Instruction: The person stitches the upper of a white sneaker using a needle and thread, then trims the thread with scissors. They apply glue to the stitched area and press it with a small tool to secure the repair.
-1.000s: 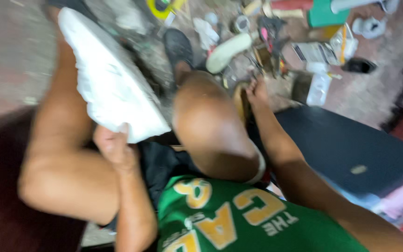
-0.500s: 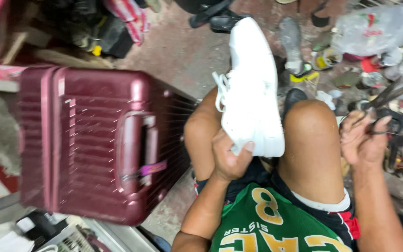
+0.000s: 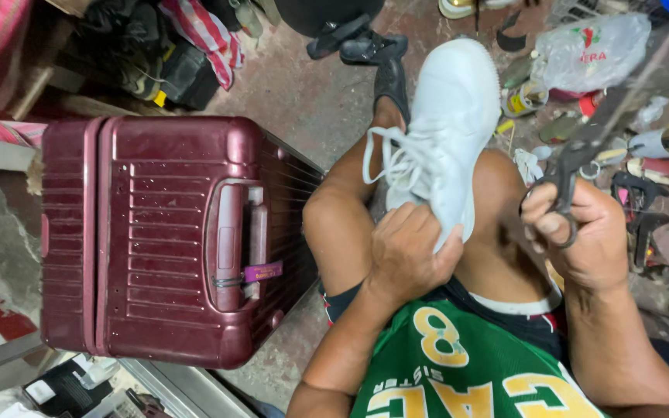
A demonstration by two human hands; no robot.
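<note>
So far the work looks barely begun. The white sneaker [image 3: 447, 131] lies sole-side toward the camera across the person's bare knees, toe pointing away, and its white laces [image 3: 392, 162] hang loose and untied off the near left side. The left hand [image 3: 408, 251] is clenched around the heel end of the shoe, thumb over the edge, pinning it against the thigh. The right hand [image 3: 582, 236] is closed on the loop handles of a pair of dark scissors [image 3: 582, 155], fingers through the rings, blades pointing up and away toward the far right; the tool is blurred, so whether the blades stand parted cannot be told. The scissors are near the sneaker but apart from it, and no cut, loosened seam or lifted sole shows on the shoe, as far as this angle allows. By that reading, the shoe is picked up and steadied and the tool is in hand, while any trimming or repair on the sneaker itself is not yet done.

Around the person, a maroon hard-shell suitcase [image 3: 164, 240] lies flat on the concrete floor [image 3: 303, 101] just beside the left leg. Along the far right edge of the floor lie scattered tools, scraps and a crumpled clear plastic bag [image 3: 590, 54], and a dark sandal [image 3: 373, 48] sits beyond the sneaker's toe.
</note>
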